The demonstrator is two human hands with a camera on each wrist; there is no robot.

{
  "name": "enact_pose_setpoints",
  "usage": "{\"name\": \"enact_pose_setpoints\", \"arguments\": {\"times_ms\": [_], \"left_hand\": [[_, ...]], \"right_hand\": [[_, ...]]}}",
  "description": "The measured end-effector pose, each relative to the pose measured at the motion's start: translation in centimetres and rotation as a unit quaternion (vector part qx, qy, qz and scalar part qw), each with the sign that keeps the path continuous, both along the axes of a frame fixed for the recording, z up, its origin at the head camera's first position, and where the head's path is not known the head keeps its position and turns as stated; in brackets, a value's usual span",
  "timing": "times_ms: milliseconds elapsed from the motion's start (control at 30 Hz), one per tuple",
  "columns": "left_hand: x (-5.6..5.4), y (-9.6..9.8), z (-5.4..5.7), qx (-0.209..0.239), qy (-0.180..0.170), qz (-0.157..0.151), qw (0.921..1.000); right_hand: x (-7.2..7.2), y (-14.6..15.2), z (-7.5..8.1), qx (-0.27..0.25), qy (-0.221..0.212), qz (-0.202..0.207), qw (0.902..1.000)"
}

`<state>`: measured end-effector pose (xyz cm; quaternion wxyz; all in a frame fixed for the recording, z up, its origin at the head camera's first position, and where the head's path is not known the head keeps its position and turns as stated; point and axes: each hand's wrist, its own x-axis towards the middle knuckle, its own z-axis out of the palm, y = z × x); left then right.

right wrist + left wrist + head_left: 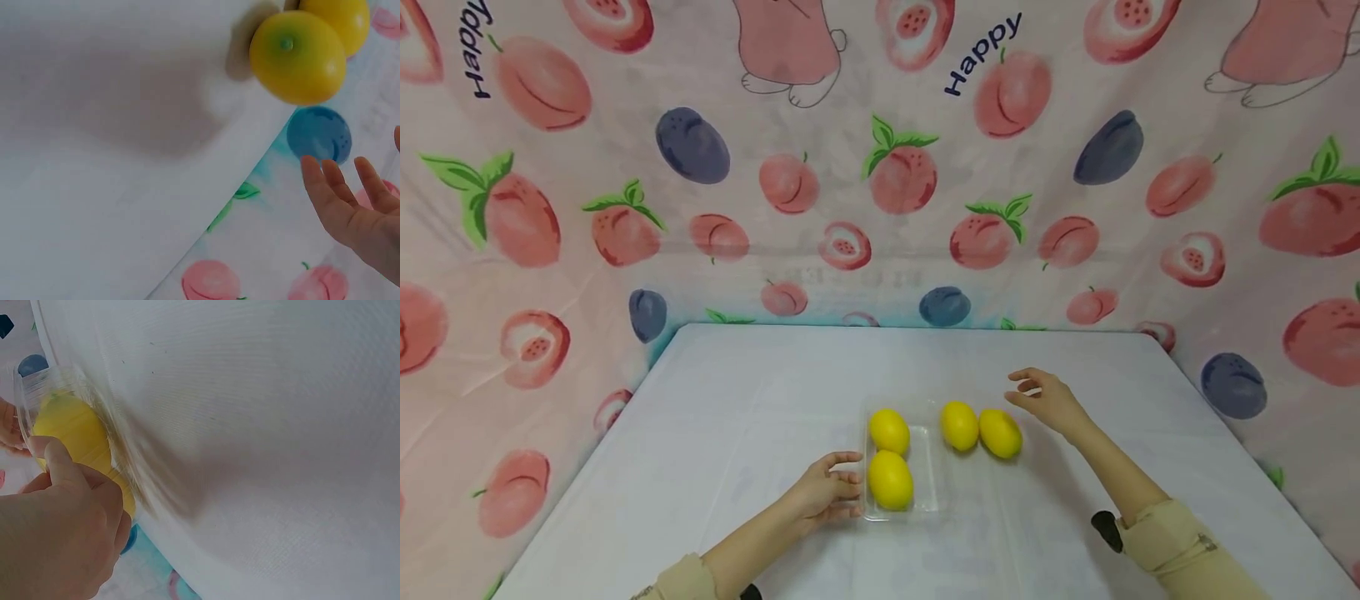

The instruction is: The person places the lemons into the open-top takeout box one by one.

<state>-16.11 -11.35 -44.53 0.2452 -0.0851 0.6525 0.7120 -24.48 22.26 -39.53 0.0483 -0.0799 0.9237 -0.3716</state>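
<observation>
A clear plastic box (pixel 927 498) lies on the white table, with two yellow lemons (pixel 891 481) one behind the other along its left side. My left hand (pixel 829 490) is at the box's left wall, fingers loosely bent and their tips against or very near the plastic. The left wrist view shows this hand (pixel 75 519) beside the box, partly covering a lemon (pixel 72 425). Two more lemons (pixel 1001 433) sit side by side to the right of the box. Behind and right of them, my right hand (pixel 1051 402) hovers with fingers apart, holding nothing.
The white tabletop (pixel 760 392) stretches around the box on all sides. A fruit-printed cloth (pixel 820 275) hangs behind the table and on both sides. Dark bands (pixel 1107 531) show at the wrists near the beige sleeves (pixel 1180 542).
</observation>
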Motion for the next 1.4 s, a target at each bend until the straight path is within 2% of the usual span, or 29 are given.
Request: {"name": "enact_pose_setpoints", "arguments": {"times_ms": [167, 333, 467, 733, 933, 1267, 1400], "left_hand": [[0.0, -0.4, -0.3, 0.009, 0.000, -0.004, 0.9999], [-0.1, -0.6, -0.4, 0.020, 0.000, -0.017, 0.9996], [-0.4, -0.2, -0.4, 0.017, -0.005, -0.024, 0.9996], [-0.4, 0.1, -0.2, 0.008, -0.003, -0.019, 0.9998], [-0.1, -0.2, -0.2, 0.001, 0.000, -0.021, 0.9998], [-0.2, -0.3, -0.3, 0.003, -0.003, -0.026, 0.9997], [-0.2, -0.3, -0.3, 0.005, -0.002, -0.025, 0.9997]], "right_hand": [[-1.1, 0.2, 0.3, 0.006, -0.070, 0.024, 0.9973], [-1.7, 0.1, 0.3, 0.005, -0.149, 0.038, 0.9881], [-1.9, 0.5, 0.1, 0.005, -0.193, 0.040, 0.9804], [-2.7, 0.9, -0.4, 0.006, -0.232, 0.039, 0.9718], [-3.0, 0.7, -1.2, -0.024, -0.255, 0.052, 0.9653], [-2.8, 0.3, -2.0, -0.026, -0.284, 0.071, 0.9559], [-2.7, 0.3, -2.3, -0.021, -0.286, 0.072, 0.9554]]}}
